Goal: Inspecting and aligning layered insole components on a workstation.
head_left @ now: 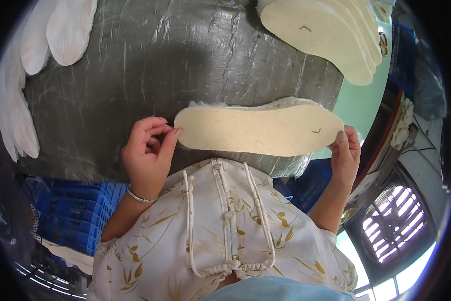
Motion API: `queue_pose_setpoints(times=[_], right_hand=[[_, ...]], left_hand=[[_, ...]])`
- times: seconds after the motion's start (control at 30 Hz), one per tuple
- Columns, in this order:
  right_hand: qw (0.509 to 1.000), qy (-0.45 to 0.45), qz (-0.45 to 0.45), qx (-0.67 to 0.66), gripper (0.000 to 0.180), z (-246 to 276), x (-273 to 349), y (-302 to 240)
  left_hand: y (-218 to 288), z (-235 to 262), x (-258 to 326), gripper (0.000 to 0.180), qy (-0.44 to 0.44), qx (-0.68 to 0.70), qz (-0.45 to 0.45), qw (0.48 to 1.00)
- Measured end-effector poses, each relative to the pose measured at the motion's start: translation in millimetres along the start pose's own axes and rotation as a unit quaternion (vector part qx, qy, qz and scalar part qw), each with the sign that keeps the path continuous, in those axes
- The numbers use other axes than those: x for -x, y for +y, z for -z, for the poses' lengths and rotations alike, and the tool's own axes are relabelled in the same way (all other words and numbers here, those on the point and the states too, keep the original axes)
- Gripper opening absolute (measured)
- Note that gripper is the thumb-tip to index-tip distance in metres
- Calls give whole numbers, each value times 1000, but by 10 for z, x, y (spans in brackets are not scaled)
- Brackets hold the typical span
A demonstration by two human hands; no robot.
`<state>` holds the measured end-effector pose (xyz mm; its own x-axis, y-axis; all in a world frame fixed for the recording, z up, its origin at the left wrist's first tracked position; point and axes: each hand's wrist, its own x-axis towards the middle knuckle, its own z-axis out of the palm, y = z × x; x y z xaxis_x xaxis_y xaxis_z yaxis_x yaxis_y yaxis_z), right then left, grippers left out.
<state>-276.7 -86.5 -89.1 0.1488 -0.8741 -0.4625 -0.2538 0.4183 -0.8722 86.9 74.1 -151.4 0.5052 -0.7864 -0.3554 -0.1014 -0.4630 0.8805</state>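
Observation:
A cream insole (255,129) with a fluffy white edge lies level across the front of me, its flat side up and a small dark mark near its right end. My left hand (149,148) pinches its left tip between thumb and finger. At the opposite tip, my right hand (346,153) grips the insole with the thumb on top. Far right, a fanned stack of similar insoles (320,35) rests on the table, marked side up. White fleecy insoles (70,32) lie in an overlapping row along the far left edge.
Grey plastic sheeting covers the table (135,55), with a pale green surface (358,108) at its right. Below the table's left front stands a blue plastic crate (77,213). A fan (14,210) is at the left rim, and a slatted window-like panel (393,220) shows lower right.

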Motion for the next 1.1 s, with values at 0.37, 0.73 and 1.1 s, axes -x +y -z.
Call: queue_pose_setpoints(times=[0.37, 0.73, 1.1], right_hand=[[999, -34, 1, -17, 15, 44, -24, 72], [1000, -15, 21, 9, 14, 27, -4, 18], [999, 5, -26, -26, 15, -82, -153, 107]], left_hand=[[435, 63, -280, 54, -71, -250, -343, 903], [467, -266, -403, 73, -283, -257, -356, 852], [449, -270, -415, 66, -276, -258, -362, 852]])
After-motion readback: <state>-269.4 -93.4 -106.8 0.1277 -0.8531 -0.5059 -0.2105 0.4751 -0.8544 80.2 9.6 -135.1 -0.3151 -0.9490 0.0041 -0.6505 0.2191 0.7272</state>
